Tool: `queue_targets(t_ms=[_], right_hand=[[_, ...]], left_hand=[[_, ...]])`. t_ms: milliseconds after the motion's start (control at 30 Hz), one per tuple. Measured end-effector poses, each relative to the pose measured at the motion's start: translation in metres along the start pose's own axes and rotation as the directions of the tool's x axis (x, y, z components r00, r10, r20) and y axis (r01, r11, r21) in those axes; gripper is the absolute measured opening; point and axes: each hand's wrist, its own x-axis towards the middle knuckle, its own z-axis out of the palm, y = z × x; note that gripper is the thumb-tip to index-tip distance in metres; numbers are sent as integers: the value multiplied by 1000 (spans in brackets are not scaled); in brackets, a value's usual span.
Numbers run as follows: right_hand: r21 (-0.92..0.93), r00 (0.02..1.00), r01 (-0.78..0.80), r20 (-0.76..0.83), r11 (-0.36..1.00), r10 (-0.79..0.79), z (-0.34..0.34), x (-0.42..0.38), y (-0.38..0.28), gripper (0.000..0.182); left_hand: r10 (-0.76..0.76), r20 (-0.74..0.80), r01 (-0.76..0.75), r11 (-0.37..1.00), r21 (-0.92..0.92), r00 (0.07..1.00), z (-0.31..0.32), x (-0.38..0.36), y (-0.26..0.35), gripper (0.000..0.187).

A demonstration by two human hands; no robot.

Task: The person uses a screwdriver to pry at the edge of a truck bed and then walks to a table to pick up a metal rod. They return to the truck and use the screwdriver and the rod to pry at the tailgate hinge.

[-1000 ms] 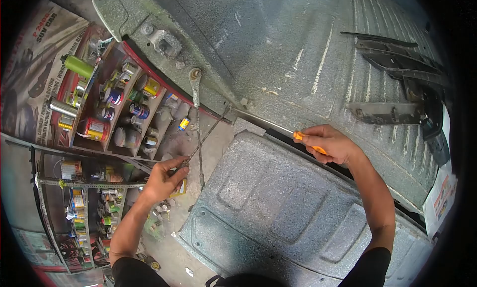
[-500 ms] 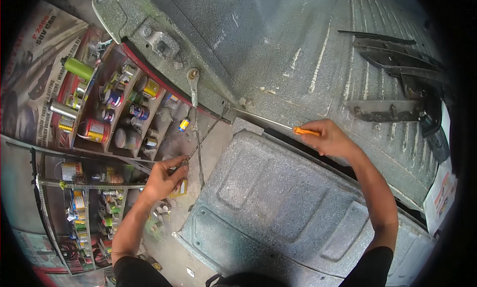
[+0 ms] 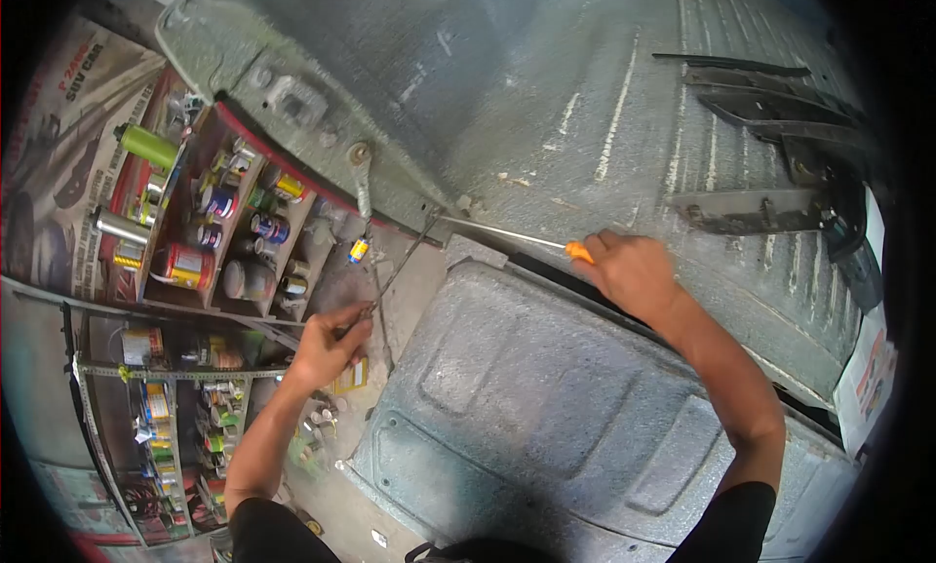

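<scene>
under the panel, one screwdriver in right hand, one rod in left hand

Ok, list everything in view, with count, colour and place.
screwdriver: one, orange handle, steel shaft, in the right hand, tip at the panel seam
rod: one, thin, grey, running from the left hand up to the seam
upper panel: one, grey, scratched, top
lower panel: one, grey, embossed, centre bottom
shelves: several, full of many-coloured cans, left
bracket: one, dark, right
left hand: grip shut on rod
right hand: grip shut on screwdriver
</scene>
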Motion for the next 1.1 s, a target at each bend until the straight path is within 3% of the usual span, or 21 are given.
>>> queue_targets(t_ms=[67, 167, 267, 467, 600, 700, 800, 933, 1067, 1100], right_hand=[[157, 999, -47, 5, 987, 47, -10, -3, 2, 31], [357, 981, -151, 171, 922, 95, -20, -4, 18, 32], [513, 952, -299, 225, 805, 209, -23, -13, 25, 34], [591, 911, -404, 193, 698, 364, -23, -50, 14, 34], [632, 866, -481, 232, 608, 443, -18, -77, 2, 35], [664, 849, -496, 236, 559, 473, -14, -90, -14, 34], [637, 831, -538, 288, 552, 477, -17, -100, -28, 31], [648, 831, -537, 296, 540, 471, -18, -110, -41, 30], [692, 827, -519, 259, 501, 499, -3, -121, -49, 29], [719, 823, -508, 243, 475, 513, 5, -125, -51, 29]], left_hand=[[-32, 0, 32, 999, 24, 999, 1, 3, 2, 37], [-68, 47, 66, 997, 41, 997, -10, -1, 4, 38], [-82, 59, 69, 981, 183, 995, -28, -15, 17, 36], [-150, -74, 155, 986, 63, 986, -30, -91, 7, 40], [-132, -192, 109, 986, -127, 973, 23, -134, -2, 44], [18, -364, -51, 995, -82, 931, 78, -141, -19, 42], [-54, -370, -47, 965, -259, 927, 97, -132, -20, 41], [140, -470, -239, 958, -157, 872, 108, -129, -26, 40], [92, -438, -139, 987, -76, 894, 111, -113, -54, 36], [-20, -468, -89, 974, -209, 883, 99, -107, -52, 31]])
